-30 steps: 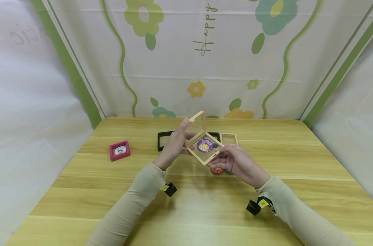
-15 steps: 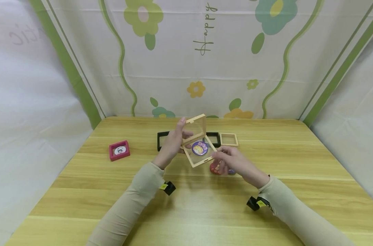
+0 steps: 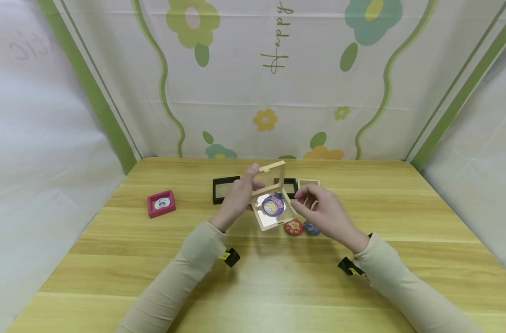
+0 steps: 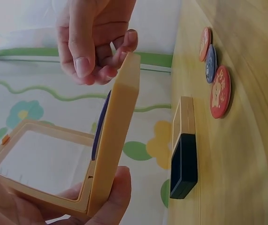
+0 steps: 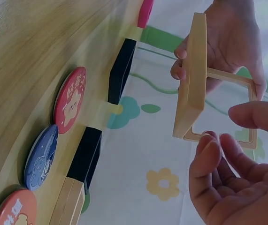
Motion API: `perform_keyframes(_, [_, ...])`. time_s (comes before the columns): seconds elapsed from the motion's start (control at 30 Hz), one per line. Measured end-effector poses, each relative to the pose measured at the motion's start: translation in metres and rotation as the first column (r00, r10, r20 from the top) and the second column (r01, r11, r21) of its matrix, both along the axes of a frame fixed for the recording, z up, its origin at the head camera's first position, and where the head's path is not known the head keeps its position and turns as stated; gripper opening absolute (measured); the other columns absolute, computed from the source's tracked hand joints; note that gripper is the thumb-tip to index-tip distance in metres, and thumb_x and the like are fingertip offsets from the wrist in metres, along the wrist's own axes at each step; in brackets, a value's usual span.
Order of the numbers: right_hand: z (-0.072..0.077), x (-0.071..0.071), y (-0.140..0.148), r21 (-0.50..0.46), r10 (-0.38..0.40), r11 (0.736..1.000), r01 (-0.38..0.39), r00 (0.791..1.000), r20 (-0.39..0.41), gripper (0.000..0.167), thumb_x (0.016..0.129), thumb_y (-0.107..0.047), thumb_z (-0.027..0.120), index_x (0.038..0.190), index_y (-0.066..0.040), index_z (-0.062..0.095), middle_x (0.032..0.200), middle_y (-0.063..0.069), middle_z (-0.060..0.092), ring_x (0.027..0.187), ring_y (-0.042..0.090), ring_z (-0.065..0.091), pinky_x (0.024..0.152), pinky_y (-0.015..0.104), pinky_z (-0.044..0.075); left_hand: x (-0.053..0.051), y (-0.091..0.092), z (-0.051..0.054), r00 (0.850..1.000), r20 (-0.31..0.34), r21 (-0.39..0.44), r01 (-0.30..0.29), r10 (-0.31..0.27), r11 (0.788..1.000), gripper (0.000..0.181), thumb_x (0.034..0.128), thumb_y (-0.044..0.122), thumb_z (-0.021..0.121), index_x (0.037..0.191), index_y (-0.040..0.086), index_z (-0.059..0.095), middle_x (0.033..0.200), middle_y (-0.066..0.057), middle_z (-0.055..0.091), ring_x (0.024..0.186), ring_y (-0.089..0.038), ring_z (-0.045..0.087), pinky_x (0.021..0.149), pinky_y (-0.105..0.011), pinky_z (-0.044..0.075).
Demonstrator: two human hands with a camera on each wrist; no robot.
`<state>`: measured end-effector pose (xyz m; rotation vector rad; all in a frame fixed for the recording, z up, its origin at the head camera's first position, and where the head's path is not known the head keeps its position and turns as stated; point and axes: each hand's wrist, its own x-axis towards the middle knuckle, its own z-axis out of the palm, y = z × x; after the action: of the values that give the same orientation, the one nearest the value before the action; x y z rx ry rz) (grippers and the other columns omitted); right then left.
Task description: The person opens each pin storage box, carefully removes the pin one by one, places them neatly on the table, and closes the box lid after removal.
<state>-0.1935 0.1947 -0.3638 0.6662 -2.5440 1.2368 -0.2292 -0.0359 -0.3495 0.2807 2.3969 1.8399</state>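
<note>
My left hand grips a hinged, cream-coloured display case above the table, its clear lid raised. On the clear film of the lower half lies a purple round badge with a yellow cartoon animal. In the left wrist view, the badge appears edge-on against the case's inner side. Beside the case's right edge is my right hand, fingers loosely bent, nothing held. The right wrist view shows a gap between this hand and the case.
A red badge and a blue badge lie below the hands; another red badge is near them. Behind stand black frames and a small cream frame. A magenta frame with a white badge sits left.
My right hand has let go of the case and moved slightly right and up. The left hand has tilted and turned the case, lowering it slightly. The red and blue badges are now uncovered.
</note>
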Motion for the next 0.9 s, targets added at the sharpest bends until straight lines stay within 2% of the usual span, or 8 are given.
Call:
perform_keyframes(0.23, [-0.002,-0.001,-0.001,0.013,0.064,0.998,-0.063,0.994,-0.084,0.015,0.087,-0.012,0.077,0.095,-0.009,0.065,0.085,-0.002,0.062,0.067,0.013,0.057,0.056,0.030,0.051,0.004,0.006,-0.002,1.000,0.015,-0.042,-0.001,0.001,0.999,0.098,0.0888,0.081,0.025,0.117,-0.003,0.068,0.112,-0.018,0.067,0.077,-0.028,0.068,0.065,-0.040,0.057])
perform_keyframes(0.37, [-0.005,-0.002,-0.003,0.055,0.086,0.995,-0.078,0.982,-0.167,0.019,0.083,-0.010,0.081,0.094,-0.008,0.066,0.086,-0.002,0.062,0.065,0.012,0.055,0.054,0.027,0.049,0.007,0.009,-0.002,1.000,0.027,-0.064,-0.006,0.008,0.998,0.096,0.0891,0.081,0.027,0.118,-0.001,0.068,0.120,-0.016,0.065,0.082,-0.028,0.067,0.065,-0.038,0.057])
perform_keyframes(0.53, [-0.011,-0.002,-0.007,0.093,0.123,0.990,-0.104,0.966,-0.229,0.022,0.080,-0.010,0.083,0.094,-0.004,0.067,0.085,0.003,0.063,0.063,0.011,0.053,0.053,0.025,0.046,0.008,0.012,-0.002,0.999,0.049,-0.053,0.007,-0.004,0.999,0.094,0.0898,0.080,0.029,0.130,0.001,0.061,0.123,-0.013,0.064,0.086,-0.031,0.066,0.066,-0.040,0.056])
perform_keyframes(0.67, [-0.015,-0.002,-0.009,0.089,0.137,0.989,-0.120,0.963,-0.233,0.024,0.079,-0.009,0.084,0.095,-0.003,0.067,0.085,0.004,0.061,0.061,0.011,0.051,0.052,0.024,0.046,0.009,0.013,-0.001,0.999,0.050,-0.046,0.019,-0.017,0.999,0.095,0.0883,0.081,0.029,0.141,0.005,0.053,0.126,-0.010,0.064,0.086,-0.029,0.067,0.067,-0.041,0.056])
perform_keyframes(0.9, [-0.017,-0.001,-0.011,0.088,0.117,0.991,-0.102,0.975,-0.189,0.027,0.077,-0.010,0.085,0.097,-0.004,0.068,0.084,0.004,0.058,0.059,0.013,0.050,0.050,0.024,0.044,0.010,0.012,-0.001,0.998,0.051,-0.046,0.040,-0.037,0.998,0.090,0.0894,0.080,0.031,0.145,0.011,0.049,0.127,-0.011,0.063,0.088,-0.029,0.067,0.070,-0.041,0.056])
